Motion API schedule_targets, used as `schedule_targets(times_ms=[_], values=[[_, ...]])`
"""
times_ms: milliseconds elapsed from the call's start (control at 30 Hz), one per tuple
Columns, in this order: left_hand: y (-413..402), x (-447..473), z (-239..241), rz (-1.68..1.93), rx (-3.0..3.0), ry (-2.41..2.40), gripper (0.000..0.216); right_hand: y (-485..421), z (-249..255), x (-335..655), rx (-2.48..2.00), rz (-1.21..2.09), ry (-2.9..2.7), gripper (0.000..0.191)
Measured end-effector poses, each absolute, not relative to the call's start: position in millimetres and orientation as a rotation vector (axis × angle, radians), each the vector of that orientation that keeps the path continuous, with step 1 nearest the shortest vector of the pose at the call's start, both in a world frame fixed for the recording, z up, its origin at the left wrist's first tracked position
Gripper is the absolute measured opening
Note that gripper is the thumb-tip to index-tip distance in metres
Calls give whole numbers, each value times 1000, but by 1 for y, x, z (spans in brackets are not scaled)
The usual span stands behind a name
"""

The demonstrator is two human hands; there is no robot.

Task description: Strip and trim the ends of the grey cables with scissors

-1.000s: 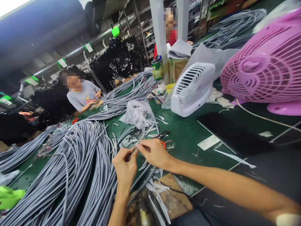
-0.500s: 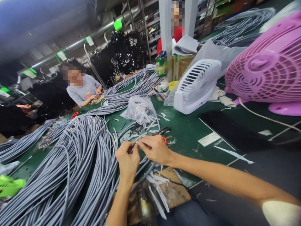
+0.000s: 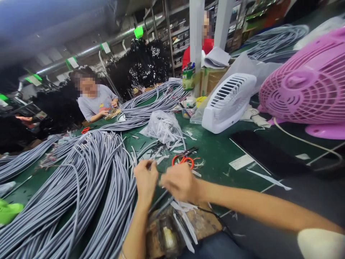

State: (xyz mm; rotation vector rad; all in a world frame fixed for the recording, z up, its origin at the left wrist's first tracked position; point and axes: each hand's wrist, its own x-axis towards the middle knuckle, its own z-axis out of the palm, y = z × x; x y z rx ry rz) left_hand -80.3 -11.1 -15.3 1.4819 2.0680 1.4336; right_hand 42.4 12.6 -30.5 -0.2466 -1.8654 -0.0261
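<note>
My left hand [image 3: 146, 180] is closed in a pinch over the bench, close to the tips of a large bundle of grey cables [image 3: 107, 172]. What its fingertips hold is too small to make out. Just to its right, apart from it, my right hand [image 3: 180, 181] is curled with its fingers pressed together and blurred; anything in them is hidden. Grey cable lengths [image 3: 165, 204] run below and between the hands. Orange-handled scissors [image 3: 185, 158] lie just beyond my right hand. White paper strips [image 3: 185, 219] lie under my wrists, by a worn wooden board [image 3: 207, 223].
A clear plastic bag of white scraps [image 3: 163, 126] sits ahead. At right stand a white fan [image 3: 229, 104] and a pink fan [image 3: 302, 82], with a dark flat panel [image 3: 266, 151] in front. A co-worker [image 3: 95, 99] sits across the green bench [image 3: 212, 147].
My hands were together at the fingertips; now they are apart, the right one having moved right and down. The scissors' orange handles now show more fully. The view has shifted slightly.
</note>
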Motion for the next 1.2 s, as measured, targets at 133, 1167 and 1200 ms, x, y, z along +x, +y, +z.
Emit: schedule_targets(times_ms=[133,1167,1200], values=[[-9,-84,-11,1428,1405,1984,16,18,-26,47,-378,61,-1855,36],[-21,-71,1,1401,1348,1780,21,36,-23,57,-604,498,-1900,35],[-21,-72,0,1410,1308,1761,21,36,-24,57,-570,487,-1877,34]])
